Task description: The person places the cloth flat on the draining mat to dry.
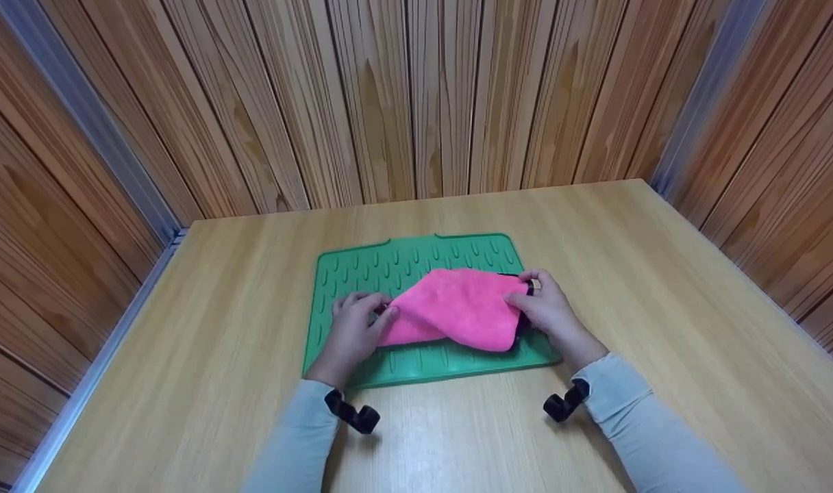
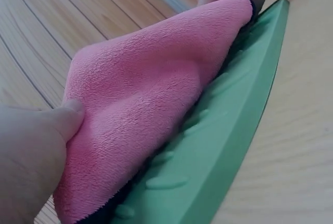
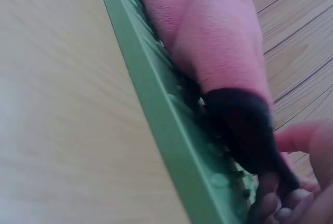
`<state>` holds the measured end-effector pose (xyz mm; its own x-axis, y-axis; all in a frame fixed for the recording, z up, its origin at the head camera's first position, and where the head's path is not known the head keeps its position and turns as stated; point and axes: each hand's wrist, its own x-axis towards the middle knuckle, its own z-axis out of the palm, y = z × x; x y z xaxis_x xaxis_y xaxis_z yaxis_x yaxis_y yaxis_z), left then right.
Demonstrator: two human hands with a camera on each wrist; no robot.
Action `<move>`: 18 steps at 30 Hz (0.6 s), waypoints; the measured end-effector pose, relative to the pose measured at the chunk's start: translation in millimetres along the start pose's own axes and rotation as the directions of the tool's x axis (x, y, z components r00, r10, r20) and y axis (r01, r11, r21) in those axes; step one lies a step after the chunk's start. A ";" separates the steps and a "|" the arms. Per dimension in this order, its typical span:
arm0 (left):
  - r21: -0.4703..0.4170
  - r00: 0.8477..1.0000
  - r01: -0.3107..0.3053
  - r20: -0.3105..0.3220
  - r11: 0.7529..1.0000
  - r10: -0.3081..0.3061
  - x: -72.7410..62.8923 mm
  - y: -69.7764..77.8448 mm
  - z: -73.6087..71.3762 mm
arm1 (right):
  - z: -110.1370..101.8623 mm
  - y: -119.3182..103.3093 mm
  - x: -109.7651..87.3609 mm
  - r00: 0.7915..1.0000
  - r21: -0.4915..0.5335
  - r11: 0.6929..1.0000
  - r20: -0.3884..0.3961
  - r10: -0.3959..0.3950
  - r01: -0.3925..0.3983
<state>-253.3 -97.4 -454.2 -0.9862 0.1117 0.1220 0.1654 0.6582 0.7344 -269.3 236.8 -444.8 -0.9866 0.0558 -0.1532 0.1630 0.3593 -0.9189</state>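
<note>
A fluffy pink cloth [image 1: 457,308] with a dark edge and underside is stretched between both hands, over a green ridged mat [image 1: 362,373]. The left hand [image 1: 355,329] pinches its left end, thumb on the pink face, as the left wrist view also shows with the thumb pressed on the cloth [image 2: 140,88]. At the opposite end the right hand [image 1: 550,308] grips the right edge, thumb on top. In the right wrist view, curled fingers [image 3: 270,203] hold the dark border, and the cloth sags and folds in the middle.
The green mat lies on a light wooden table [image 1: 204,329]. Wood-plank walls [image 1: 444,103] enclose the table's back and sides. Each wrist carries a black band with a small mount, the left mount [image 1: 362,418] hanging over the table near the mat's front edge.
</note>
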 end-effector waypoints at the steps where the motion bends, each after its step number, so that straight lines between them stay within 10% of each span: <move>1: 0.003 1.000 -0.010 0.006 1.000 0.010 -0.2 -1.5 0.0 | -1.2 -0.9 -0.7 1.000 -0.048 0.999 0.011 -0.009 0.010; 8: -0.021 0.995 -0.053 0.088 0.998 0.054 -10.0 -18.2 -4.7 | -13.5 -7.9 -3.8 0.999 -0.324 0.945 0.027 -0.047 0.053; 18: 0.010 0.984 -0.118 0.133 0.993 0.116 -15.9 -38.1 -19.4 | -15.2 -5.1 12.4 0.996 -0.260 0.962 -0.015 -0.093 0.086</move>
<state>-244.0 -138.8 -471.2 -0.9513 0.2854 0.1164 0.2810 0.6478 0.7081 -282.4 249.8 -436.5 -0.9974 0.0365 -0.0618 0.0714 0.5926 -0.8023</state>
